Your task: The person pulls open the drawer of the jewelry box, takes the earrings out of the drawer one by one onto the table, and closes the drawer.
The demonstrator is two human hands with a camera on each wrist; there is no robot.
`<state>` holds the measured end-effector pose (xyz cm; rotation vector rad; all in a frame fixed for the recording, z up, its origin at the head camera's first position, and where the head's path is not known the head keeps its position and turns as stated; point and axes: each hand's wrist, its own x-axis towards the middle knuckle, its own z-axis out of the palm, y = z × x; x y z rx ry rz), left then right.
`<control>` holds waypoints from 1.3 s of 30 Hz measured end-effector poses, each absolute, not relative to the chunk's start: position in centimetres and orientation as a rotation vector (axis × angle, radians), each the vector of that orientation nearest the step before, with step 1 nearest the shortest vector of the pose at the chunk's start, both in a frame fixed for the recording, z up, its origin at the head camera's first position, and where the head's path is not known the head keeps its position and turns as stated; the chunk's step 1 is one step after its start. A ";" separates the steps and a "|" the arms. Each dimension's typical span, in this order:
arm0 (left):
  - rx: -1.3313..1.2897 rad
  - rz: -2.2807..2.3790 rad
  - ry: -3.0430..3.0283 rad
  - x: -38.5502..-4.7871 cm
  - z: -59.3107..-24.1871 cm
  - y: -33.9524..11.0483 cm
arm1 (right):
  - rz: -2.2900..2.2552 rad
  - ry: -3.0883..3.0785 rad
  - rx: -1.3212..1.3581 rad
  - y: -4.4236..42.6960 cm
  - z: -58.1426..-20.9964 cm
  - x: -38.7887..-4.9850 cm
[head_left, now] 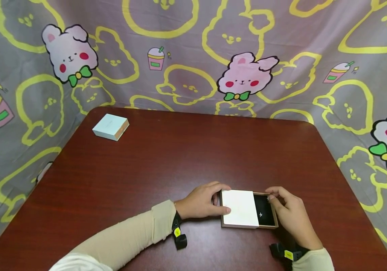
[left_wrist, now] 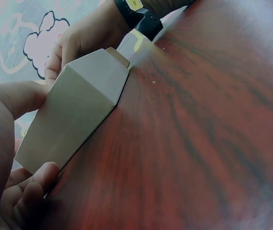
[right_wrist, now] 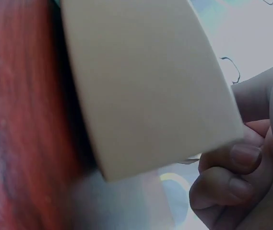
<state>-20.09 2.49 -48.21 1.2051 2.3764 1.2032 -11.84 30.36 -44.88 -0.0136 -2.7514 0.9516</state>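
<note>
On the near part of the reddish-brown table [head_left: 180, 150], right of the middle, a white box sleeve [head_left: 239, 209] is lying flat, and its tray [head_left: 275, 217] is sticking out toward the right. The left hand [head_left: 201, 201] is grasping the left end of the sleeve, with the thumb pressing on top and other fingers bending around the far side. The right hand [head_left: 293, 214] is bending its fingers at the tray's far right corner; I cannot tell whether they are pinching its edge. A small star-shaped piece [head_left: 260, 215] is lying on the black lining [head_left: 263, 206]. Far left, a pale blue box [head_left: 110, 127] is resting.
</note>
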 end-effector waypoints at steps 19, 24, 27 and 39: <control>1.216 1.205 2.402 -20.0 -48.1 2.6 | 0.927 -2.679 -0.148 31.2 -44.4 -11.5; 1.227 1.201 2.408 -20.0 -48.2 2.6 | 0.880 -2.682 -0.205 31.6 -44.5 -11.5; 1.220 1.197 2.403 -20.0 -48.2 2.6 | 0.829 -2.708 -0.248 31.9 -44.6 -11.4; 1.196 1.198 2.397 -19.8 -48.0 2.6 | 0.730 -2.828 -0.291 32.7 -45.0 -11.5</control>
